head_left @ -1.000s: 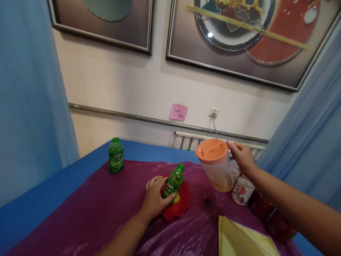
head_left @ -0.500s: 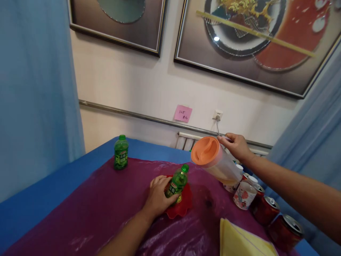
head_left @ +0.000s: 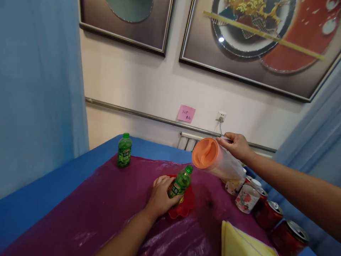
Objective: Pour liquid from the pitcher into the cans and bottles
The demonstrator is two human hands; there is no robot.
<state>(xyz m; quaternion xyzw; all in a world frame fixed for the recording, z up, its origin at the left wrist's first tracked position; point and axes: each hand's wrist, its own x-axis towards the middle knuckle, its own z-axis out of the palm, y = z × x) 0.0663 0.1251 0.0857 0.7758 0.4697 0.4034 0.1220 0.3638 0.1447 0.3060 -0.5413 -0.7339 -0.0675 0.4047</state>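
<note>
My left hand (head_left: 162,195) is wrapped round a green plastic bottle (head_left: 181,182), which leans to the right over a red scalloped dish (head_left: 183,207). The bottle's mouth shows no stream of liquid. Up to its right, my right hand (head_left: 237,145) grips the handle of a translucent pitcher (head_left: 226,164) with an orange lid (head_left: 205,153). The pitcher is tipped far over to the left, its lid close to the bottle's mouth but apart from it. Some pale liquid lies low in the pitcher, toward its base.
Another green bottle (head_left: 124,150) stands upright at the back left. Along the right edge are white-capped printed bottles (head_left: 248,197) and red cans (head_left: 289,236). A folded yellow cloth (head_left: 245,241) lies in front on the purple plastic sheet (head_left: 106,209). Blue curtains (head_left: 39,89) hang on both sides.
The pitcher is tipped further, its lid end a little lower and its base a little higher. My left hand still holds the bottle. The whole view has shifted slightly.
</note>
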